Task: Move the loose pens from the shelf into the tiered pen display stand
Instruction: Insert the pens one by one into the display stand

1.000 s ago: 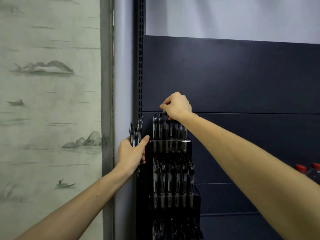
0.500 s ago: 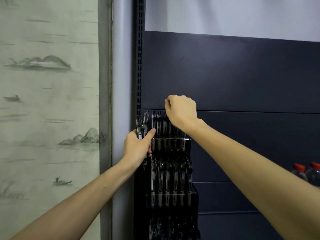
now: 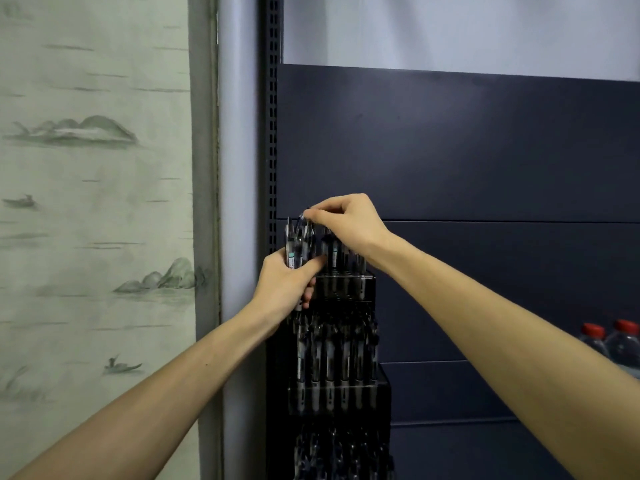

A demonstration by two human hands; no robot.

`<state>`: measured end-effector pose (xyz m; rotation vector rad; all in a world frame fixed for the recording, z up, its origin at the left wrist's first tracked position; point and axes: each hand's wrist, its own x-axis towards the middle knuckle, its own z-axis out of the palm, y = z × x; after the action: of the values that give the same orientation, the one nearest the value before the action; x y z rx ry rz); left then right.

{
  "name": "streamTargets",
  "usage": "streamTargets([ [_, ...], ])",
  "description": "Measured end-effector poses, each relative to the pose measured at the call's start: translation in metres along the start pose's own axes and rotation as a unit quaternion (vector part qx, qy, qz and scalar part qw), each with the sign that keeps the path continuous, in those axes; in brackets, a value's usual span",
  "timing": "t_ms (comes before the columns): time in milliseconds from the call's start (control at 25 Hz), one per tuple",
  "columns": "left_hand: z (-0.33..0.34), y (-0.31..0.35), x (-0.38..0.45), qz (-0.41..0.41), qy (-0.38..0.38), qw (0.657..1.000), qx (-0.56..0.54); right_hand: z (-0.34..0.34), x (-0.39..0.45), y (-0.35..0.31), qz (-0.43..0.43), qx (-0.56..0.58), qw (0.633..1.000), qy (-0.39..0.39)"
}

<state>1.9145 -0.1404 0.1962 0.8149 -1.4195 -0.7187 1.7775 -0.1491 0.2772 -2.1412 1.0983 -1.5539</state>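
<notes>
A black tiered pen display stand (image 3: 381, 389) rises against the dark shelf back, its tiers packed with several upright dark pens. My left hand (image 3: 284, 289) grips a bundle of loose pens (image 3: 296, 245) upright, just left of the stand's top tier. My right hand (image 3: 346, 223) reaches over from the right and pinches the top end of one pen in that bundle with its fingertips. The top tier's pens (image 3: 341, 261) stand just below my right wrist.
A slotted dark upright (image 3: 272, 133) and a grey pillar (image 3: 239, 168) border the stand on the left, beside landscape wallpaper (image 3: 97, 202). Two red-capped water bottles (image 3: 613, 341) stand at the right edge. The dark back panel (image 3: 485, 150) spans behind.
My right hand has left the top tier's pens and moved left to the bundle's top. My left hand has carried the bundle right, closer to the stand.
</notes>
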Motion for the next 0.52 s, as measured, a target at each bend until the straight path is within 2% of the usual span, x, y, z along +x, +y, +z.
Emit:
streamTargets([
  [200,-0.005,-0.001,0.0,0.034,0.003,0.998,0.052,0.0,0.004,-0.007,0.094,0.143,0.981,0.093],
  [320,-0.011,-0.01,-0.001,0.032,0.008,0.998,0.061,-0.014,0.014,-0.012,0.1,0.201,0.963,0.152],
  [400,-0.017,-0.014,-0.003,0.026,0.033,0.998,0.044,-0.025,0.019,-0.009,0.093,0.204,0.954,0.201],
  [520,-0.025,-0.015,-0.005,0.027,0.089,0.996,-0.006,-0.029,0.016,0.007,0.088,0.099,0.965,0.225],
])
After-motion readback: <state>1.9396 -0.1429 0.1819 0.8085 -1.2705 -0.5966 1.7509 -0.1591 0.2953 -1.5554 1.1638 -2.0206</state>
